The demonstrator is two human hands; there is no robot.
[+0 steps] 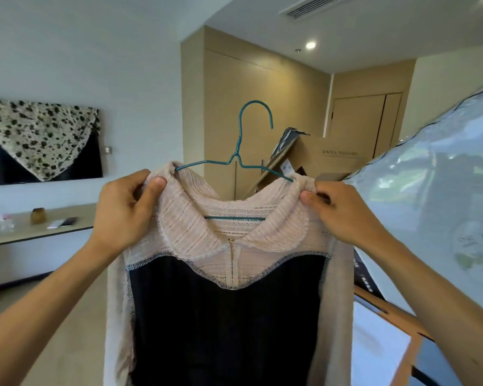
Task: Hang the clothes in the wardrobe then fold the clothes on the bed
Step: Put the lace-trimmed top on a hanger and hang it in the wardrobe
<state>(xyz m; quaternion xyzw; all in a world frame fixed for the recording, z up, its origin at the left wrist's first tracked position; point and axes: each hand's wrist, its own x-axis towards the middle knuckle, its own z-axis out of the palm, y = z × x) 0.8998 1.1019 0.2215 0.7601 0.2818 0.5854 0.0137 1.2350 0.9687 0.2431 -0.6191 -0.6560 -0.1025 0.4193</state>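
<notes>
A beige knit top [229,274] with a dark navy front panel hangs in front of me on a teal wire hanger [241,151]. The hanger's hook points up and to the right. My left hand [126,210] pinches the top's left shoulder over the hanger's end. My right hand [343,215] pinches the right shoulder the same way. The garment hangs straight down between my forearms, and its lower part runs out of view.
A tan built-in wardrobe [257,107] stands behind the hanger. Cardboard boxes [326,160] lean at centre right. A pale blue fabric cover [435,190] fills the right side. On the left are a low shelf [39,227] with small items and a wall screen draped with spotted cloth [37,135].
</notes>
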